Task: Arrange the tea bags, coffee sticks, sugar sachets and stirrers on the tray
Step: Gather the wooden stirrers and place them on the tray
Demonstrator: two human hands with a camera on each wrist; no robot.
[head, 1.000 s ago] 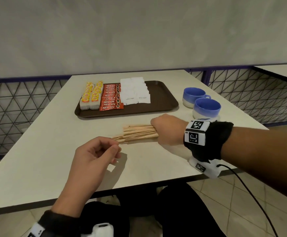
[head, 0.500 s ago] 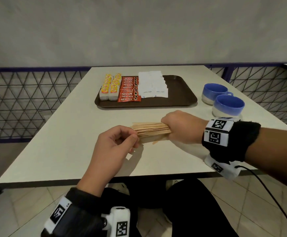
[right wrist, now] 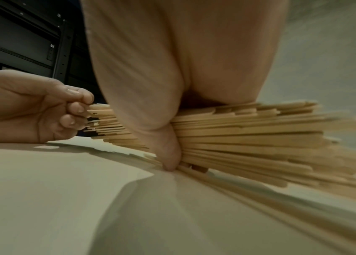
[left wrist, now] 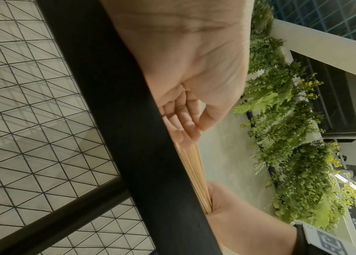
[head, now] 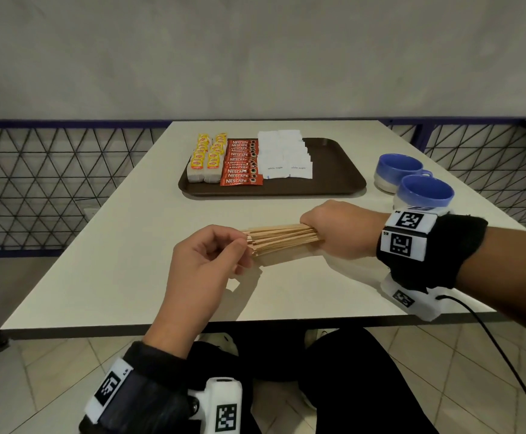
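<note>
Nearest, black trousers (head: 333, 386) and a tiled floor (head: 30, 386) are seen below the edge of a pale table (head: 124, 261). Just beyond that edge, a bundle of wooden stirrers (head: 282, 239) is held low over the table top, lying sideways. The bundle is gripped by the right hand (head: 337, 230), whose thumb and fingers are curled round it; in the right wrist view the sticks fan out unevenly past both sides of the grip. The free ends of the sticks are met by the left hand (head: 205, 264), whose fingers (right wrist: 79, 107) are curled and bunched, the fingertips pressed against the stick ends. Whether any single stick is pinched cannot be told. Farther back, a brown tray (head: 330, 180) is set on the table, well apart from the bundle. On its left half, yellow-tagged tea bags (head: 207, 159), red coffee sticks (head: 241, 162) and white sugar sachets (head: 286, 158) are laid in neat rows, side by side. To the right of the tray, two blue cups (head: 412, 180) are placed close together. Behind everything, a wire-mesh railing (head: 51, 183) and a grey wall (head: 255, 51) are seen.
</note>
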